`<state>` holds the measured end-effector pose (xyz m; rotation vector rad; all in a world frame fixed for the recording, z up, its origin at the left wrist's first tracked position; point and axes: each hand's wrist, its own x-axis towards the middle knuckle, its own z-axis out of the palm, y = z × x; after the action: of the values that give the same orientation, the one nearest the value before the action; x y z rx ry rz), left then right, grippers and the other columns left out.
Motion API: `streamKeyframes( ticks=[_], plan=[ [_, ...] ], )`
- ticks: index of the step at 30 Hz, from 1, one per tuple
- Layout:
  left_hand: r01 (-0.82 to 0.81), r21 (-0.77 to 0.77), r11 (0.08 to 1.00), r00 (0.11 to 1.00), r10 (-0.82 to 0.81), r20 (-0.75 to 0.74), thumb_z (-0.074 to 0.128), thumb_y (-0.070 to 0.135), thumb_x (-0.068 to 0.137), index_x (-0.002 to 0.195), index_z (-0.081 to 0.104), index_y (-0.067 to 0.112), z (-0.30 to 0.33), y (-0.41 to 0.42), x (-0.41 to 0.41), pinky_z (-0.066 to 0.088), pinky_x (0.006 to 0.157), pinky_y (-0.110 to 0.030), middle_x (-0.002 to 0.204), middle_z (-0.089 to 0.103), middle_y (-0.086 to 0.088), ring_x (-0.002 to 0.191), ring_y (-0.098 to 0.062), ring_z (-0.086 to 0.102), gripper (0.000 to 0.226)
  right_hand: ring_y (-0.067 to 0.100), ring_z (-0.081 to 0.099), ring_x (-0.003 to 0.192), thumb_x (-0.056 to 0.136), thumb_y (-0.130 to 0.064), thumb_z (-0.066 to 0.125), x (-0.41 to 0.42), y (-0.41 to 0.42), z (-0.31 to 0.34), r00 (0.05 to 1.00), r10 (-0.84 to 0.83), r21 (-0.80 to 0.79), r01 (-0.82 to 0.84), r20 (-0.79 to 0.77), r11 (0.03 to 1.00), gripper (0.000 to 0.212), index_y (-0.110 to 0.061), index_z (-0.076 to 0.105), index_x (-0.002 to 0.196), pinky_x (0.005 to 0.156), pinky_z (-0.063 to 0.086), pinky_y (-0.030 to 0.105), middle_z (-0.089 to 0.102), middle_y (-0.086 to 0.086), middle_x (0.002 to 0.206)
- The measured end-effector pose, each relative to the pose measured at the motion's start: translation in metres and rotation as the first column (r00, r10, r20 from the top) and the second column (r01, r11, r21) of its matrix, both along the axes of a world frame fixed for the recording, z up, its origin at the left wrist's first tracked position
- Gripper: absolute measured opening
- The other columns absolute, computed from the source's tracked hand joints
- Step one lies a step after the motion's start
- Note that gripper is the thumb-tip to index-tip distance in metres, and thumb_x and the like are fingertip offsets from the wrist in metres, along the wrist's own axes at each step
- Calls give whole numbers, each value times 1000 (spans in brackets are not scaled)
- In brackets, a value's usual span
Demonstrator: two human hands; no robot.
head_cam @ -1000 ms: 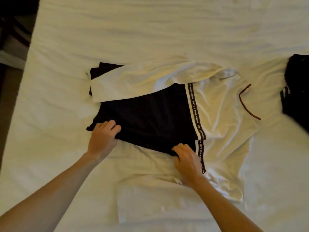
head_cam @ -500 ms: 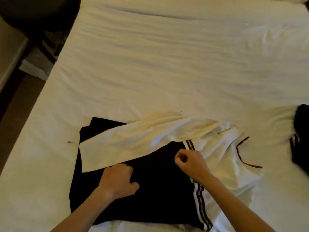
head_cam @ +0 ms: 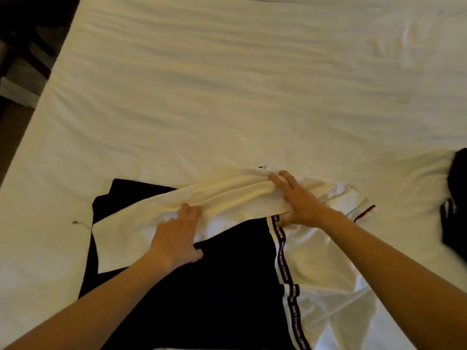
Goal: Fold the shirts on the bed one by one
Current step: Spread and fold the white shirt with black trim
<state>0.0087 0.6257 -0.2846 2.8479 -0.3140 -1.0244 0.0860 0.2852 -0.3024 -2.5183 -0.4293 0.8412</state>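
A black-and-white shirt [head_cam: 227,286] lies flat on the white bed [head_cam: 227,97], with a lettered stripe [head_cam: 281,258] between its black body and white side. Its white sleeve [head_cam: 227,198] is folded across the black part. My left hand [head_cam: 177,238] rests on the sleeve's lower half with fingers straight and the thumb out over the black cloth. My right hand [head_cam: 297,200] presses on the sleeve near the shoulder with fingers spread; its thumb lies at the stripe's top end. A red-trimmed collar [head_cam: 364,213] shows to the right of it.
Another dark garment [head_cam: 454,210] lies at the bed's right edge. The bed's left edge runs diagonally at the left, with dark floor and furniture [head_cam: 22,59] beyond it. A small thread [head_cam: 80,223] lies on the sheet left of the shirt.
Both hands moved up from the shirt's near edge and black body onto the folded white sleeve. The right hand, fisted half a second ago, now lies spread flat.
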Motion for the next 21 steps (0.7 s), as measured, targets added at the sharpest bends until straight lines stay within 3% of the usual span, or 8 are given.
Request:
streamKeyframes(
  ticks=[2, 4, 7, 10, 13, 14, 17, 21],
  plan=[
    [21, 48, 999, 999, -23, 41, 63, 33, 85, 129, 33, 22, 5, -4, 3, 31, 50, -34, 110, 34, 2, 68, -25, 52, 54, 14, 46, 105, 68, -23, 85, -9, 4, 1, 993, -28, -13, 29, 118, 999, 93, -27, 33, 146, 86, 52, 38, 6, 0, 160],
    [32, 91, 995, 996, -39, 82, 56, 26, 92, 119, 44, 21, 7, -9, 9, 34, 59, -34, 115, 50, -3, 86, -29, 62, 30, 25, 58, 89, 76, -13, 75, -16, 8, 0, 962, -39, 14, 37, 271, 999, 52, -17, 54, 124, 68, 54, 41, 24, 8, 154],
    [-49, 124, 991, 997, 40, 68, 53, 25, 89, 88, 49, 28, 9, -10, 24, 34, 62, -33, 92, 60, 0, 82, -28, 61, 6, 34, 63, 87, 86, -9, 72, -21, 7, -3, 933, -86, 95, 56, 349, 994, 10, -6, 72, 96, 73, 52, 39, 49, 14, 137],
    [-88, 23, 996, 994, 86, 67, 51, 33, 88, 81, 48, 28, 6, -6, 33, 33, 59, -33, 83, 55, 3, 76, -25, 55, 9, 26, 62, 89, 86, -13, 74, -13, 3, 1, 929, -258, 175, 217, 265, 961, 10, -6, 77, 93, 82, 45, 30, 54, 10, 126],
    [-10, -64, 998, 1000, 10, 7, 54, 72, 78, 96, 46, 31, 10, -7, 24, 32, 57, -33, 87, 52, 8, 81, -22, 55, 45, 12, 57, 75, 86, -15, 74, -5, 5, 9, 889, -377, 245, 317, 260, 916, 9, -9, 77, 92, 77, 47, 28, 52, 2, 117],
    [46, -43, 998, 999, -47, -23, 56, 74, 76, 104, 47, 29, 13, -10, 20, 34, 58, -33, 91, 54, 8, 84, -22, 56, 53, 12, 55, 73, 88, -16, 72, -4, 7, 12, 864, -418, 265, 349, 279, 899, 8, -10, 77, 92, 74, 47, 26, 51, 1, 114],
    [20, 103, 994, 999, -24, 33, 59, 43, 86, 113, 52, 23, 19, -16, 20, 42, 67, -34, 105, 62, -1, 97, -26, 63, 34, 16, 53, 70, 95, -19, 62, 0, 12, 19, 787, -516, 266, 446, 337, 855, 9, -16, 70, 97, 62, 40, 28, 53, -2, 96],
    [-232, 178, 956, 973, 227, 47, 61, 25, 84, 83, 64, 16, 52, 3, 78, 40, 56, -29, 76, 61, -3, 68, -26, 60, 10, 22, 56, 61, 102, -29, 46, 21, 4, 30, 763, -601, 191, 570, 236, 799, 13, -24, 57, 101, 57, 41, 34, 61, 2, 69]
  ],
)
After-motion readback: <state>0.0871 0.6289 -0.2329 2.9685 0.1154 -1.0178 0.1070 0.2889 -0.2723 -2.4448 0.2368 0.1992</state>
